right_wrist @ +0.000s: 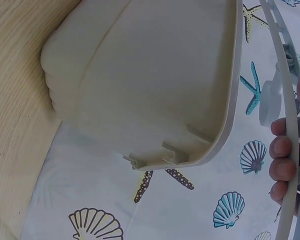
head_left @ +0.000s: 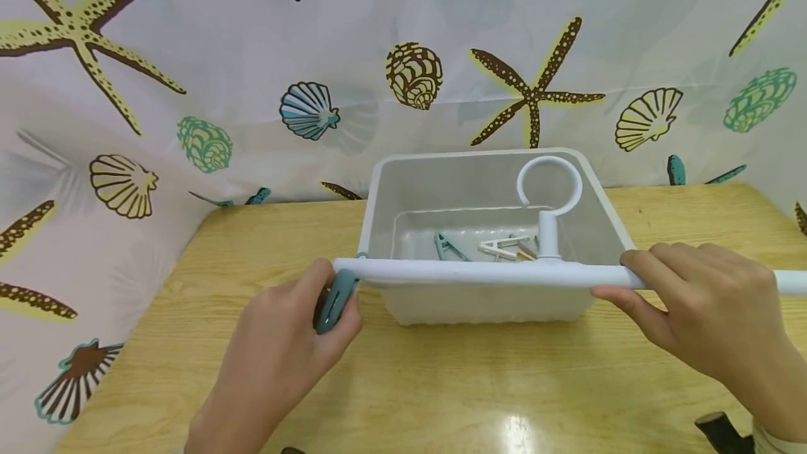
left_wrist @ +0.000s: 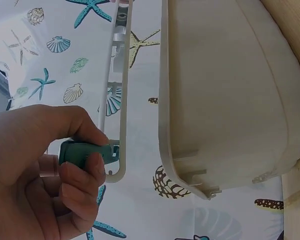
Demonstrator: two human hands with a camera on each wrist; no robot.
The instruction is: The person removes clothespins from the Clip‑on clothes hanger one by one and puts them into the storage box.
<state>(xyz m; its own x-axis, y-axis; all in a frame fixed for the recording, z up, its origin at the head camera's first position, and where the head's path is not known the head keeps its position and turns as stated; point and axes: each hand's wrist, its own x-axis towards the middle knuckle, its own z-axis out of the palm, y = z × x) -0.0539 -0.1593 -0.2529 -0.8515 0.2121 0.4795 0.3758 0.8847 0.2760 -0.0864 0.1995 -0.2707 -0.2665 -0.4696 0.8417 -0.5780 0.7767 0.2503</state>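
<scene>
A white hanger bar with an open ring hook is held level in front of a pale bin. Near the bar's left end, my left hand pinches a teal clothespin between thumb and fingers; in the left wrist view the clothespin meets the end of the bar. My right hand grips the bar's right part, fingers over the top and thumb toward the near side. In the right wrist view its fingers curl around the bar's edge.
The pale plastic bin stands on the wooden table, behind the bar. Inside it lie a teal clothespin and several white and orange pieces, partly hidden by the bar. A shell-and-starfish patterned curtain closes off the back and sides.
</scene>
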